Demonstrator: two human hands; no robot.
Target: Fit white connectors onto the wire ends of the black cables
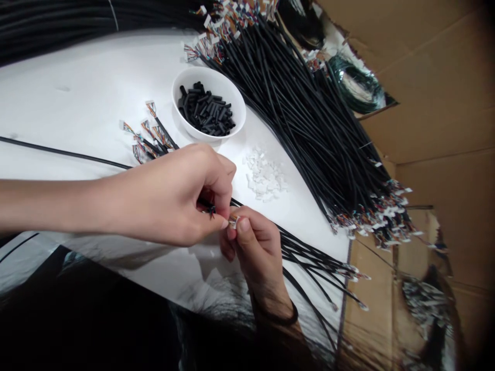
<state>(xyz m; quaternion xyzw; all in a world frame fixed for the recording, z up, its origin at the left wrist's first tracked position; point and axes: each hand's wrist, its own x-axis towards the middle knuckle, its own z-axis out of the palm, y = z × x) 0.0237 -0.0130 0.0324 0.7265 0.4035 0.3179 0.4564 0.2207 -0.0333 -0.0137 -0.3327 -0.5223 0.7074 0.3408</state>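
Observation:
My left hand (189, 198) reaches in from the left, thumb and fingers pinched together. In its curl lies a black cable end (211, 208) with thin dark and red wires showing. My right hand (257, 242), with a dark band at the wrist, pinches a small white connector (234, 221) with coloured wires between thumb and fingers. The fingertips of both hands meet at this connector. How the cable end and the connector are joined is hidden by the fingers.
A white bowl (237, 121) holds short black tubes (209, 111). Beside it lies a pile of small white connector housings (265, 175). Thick bundles of black cables (286, 98) line the back and right of the white table (77, 103). Cardboard (436, 103) stands at right.

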